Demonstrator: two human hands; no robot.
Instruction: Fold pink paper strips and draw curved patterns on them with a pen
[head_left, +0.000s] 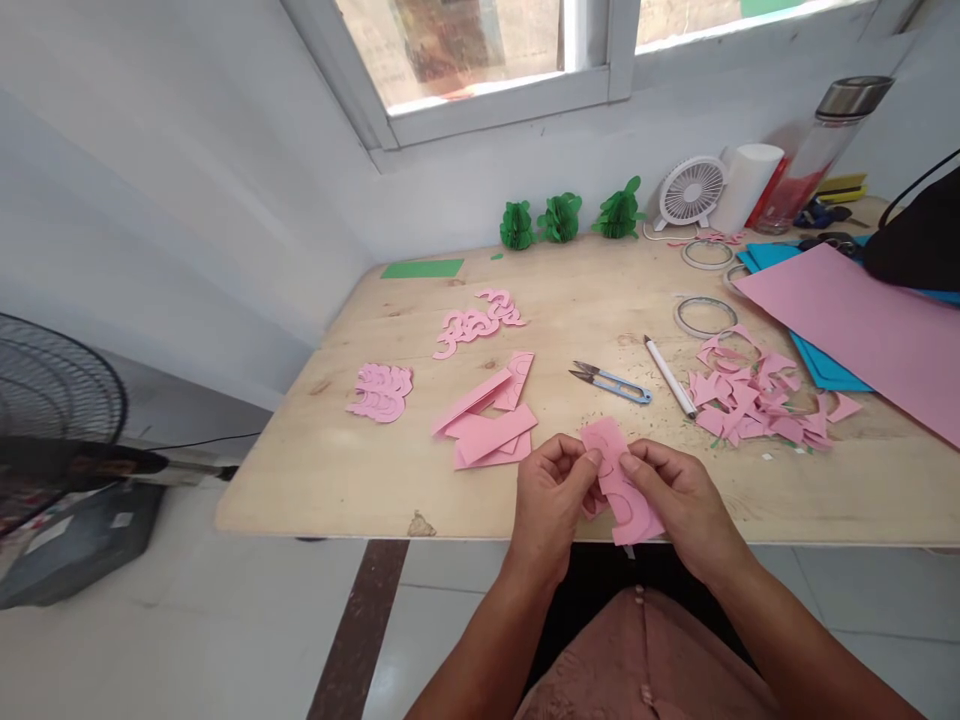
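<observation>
Both hands pinch pink paper pieces [630, 505] with curved outlines drawn on them, at the table's front edge. My left hand [551, 490] grips their left side between thumb and fingers, and my right hand [679, 495] holds the right side. Just beyond lie blue-handled thread snips [615, 383] and a white pen [670, 377]. Folded pink strips [491, 430] are piled left of my left hand. Farther left sit stacked pink scalloped cutouts [380, 392], with curved pink cutouts [480, 323] behind.
Pink scraps [750, 395] lie at the right, near tape rolls [706, 316] and large pink paper [862, 320] over blue sheets. Green paper figures [559, 218], a small fan [691, 192] and a bottle [817, 160] line the wall. A floor fan [56, 410] stands left.
</observation>
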